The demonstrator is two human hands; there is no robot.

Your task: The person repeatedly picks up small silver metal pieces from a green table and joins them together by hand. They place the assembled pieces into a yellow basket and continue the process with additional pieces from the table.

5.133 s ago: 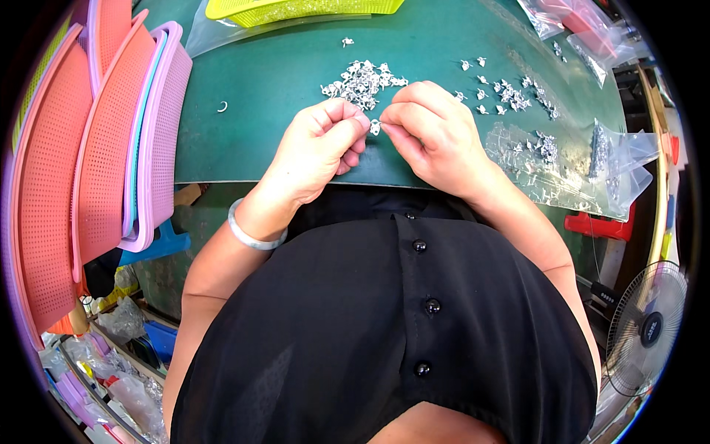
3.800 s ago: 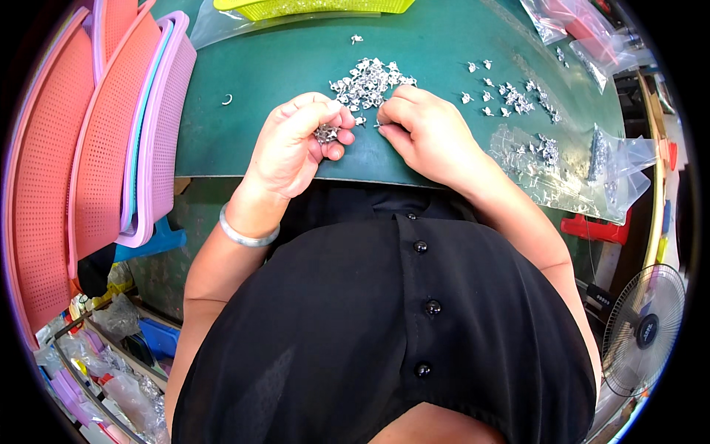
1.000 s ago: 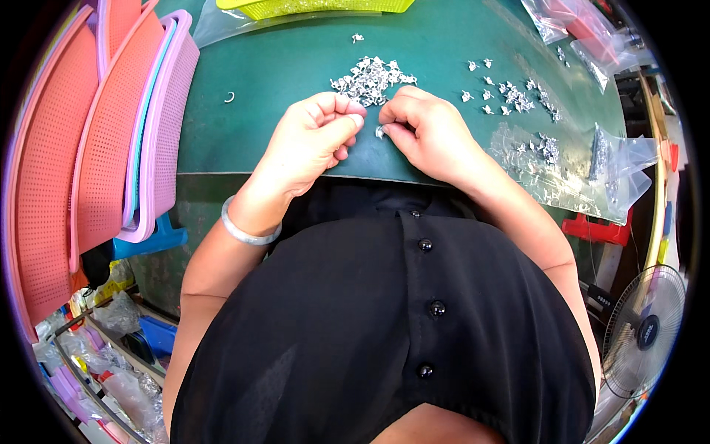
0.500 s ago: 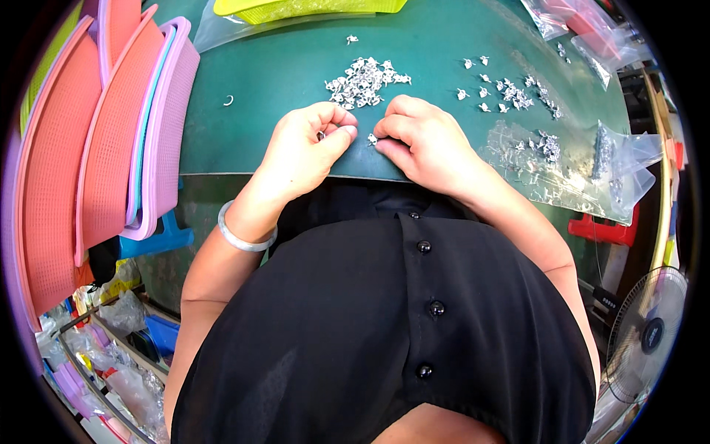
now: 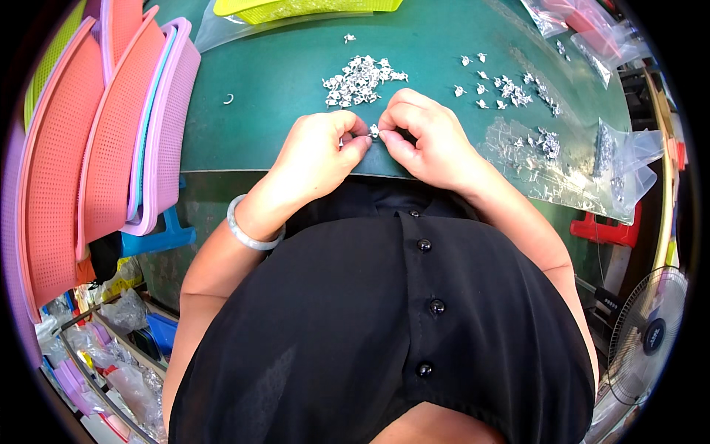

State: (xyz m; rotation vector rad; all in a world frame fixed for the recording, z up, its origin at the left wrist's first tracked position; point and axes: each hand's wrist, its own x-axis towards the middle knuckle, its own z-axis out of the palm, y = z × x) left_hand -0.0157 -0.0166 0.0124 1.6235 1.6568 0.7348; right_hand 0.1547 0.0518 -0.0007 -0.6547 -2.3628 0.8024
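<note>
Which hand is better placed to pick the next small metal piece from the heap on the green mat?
Probably the left hand. The heap of small metal pieces lies just beyond its fingertips, slightly nearer than to the right hand. Both hands pinch one small piece between them, so neither is free now.

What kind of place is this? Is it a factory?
Probably a small workshop for hand assembly. Both hands pinch a tiny metal part over a green table beside a pile of metal parts, with clear bags of more parts and stacked plastic baskets.
</note>
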